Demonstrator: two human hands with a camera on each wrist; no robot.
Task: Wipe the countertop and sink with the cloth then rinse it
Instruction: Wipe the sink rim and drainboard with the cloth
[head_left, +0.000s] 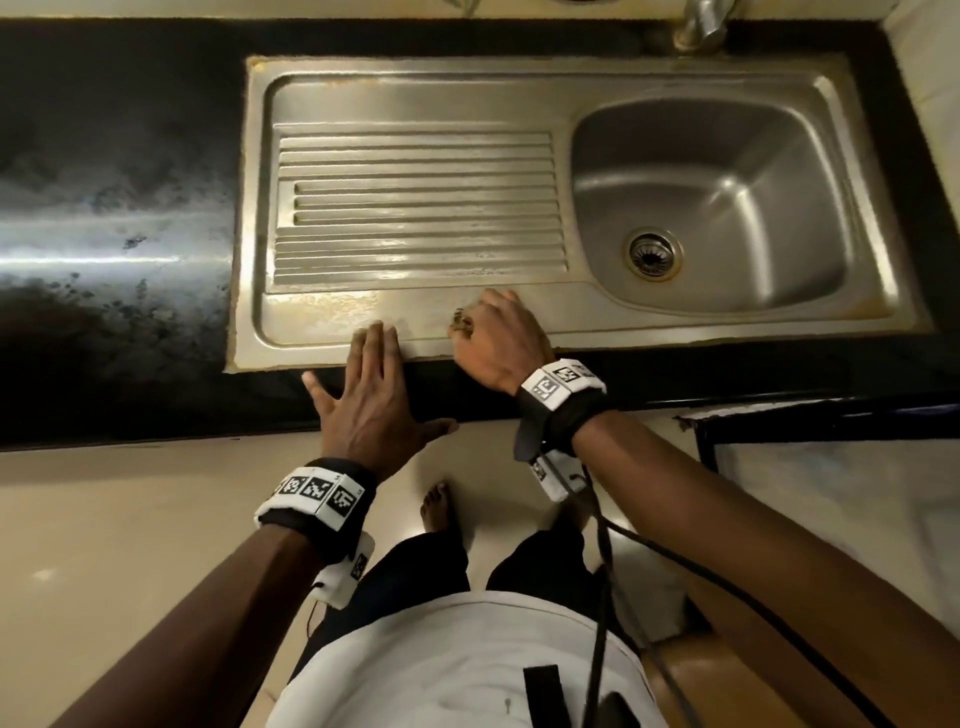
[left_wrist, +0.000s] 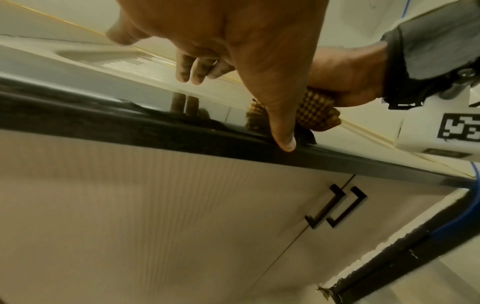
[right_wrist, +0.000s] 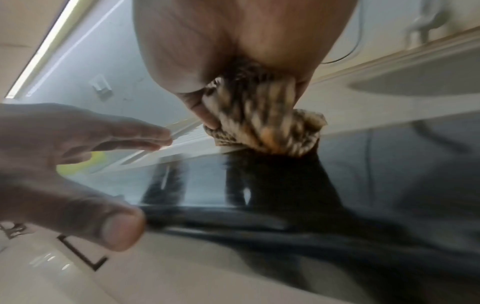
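Non-task stuff I can see: tap base (head_left: 698, 26) at far edge, behind the basin. Two cream cabinet doors (left_wrist: 155, 216) under the desk front, a black handle (left_wrist: 323, 206) on each, side by side at the door seam. Cream floor tiles (head_left: 130, 519) near me. Black cable (head_left: 602, 597) hanging on my right. White shirt (head_left: 457, 665), dark trousers, one bare foot (head_left: 441, 512).
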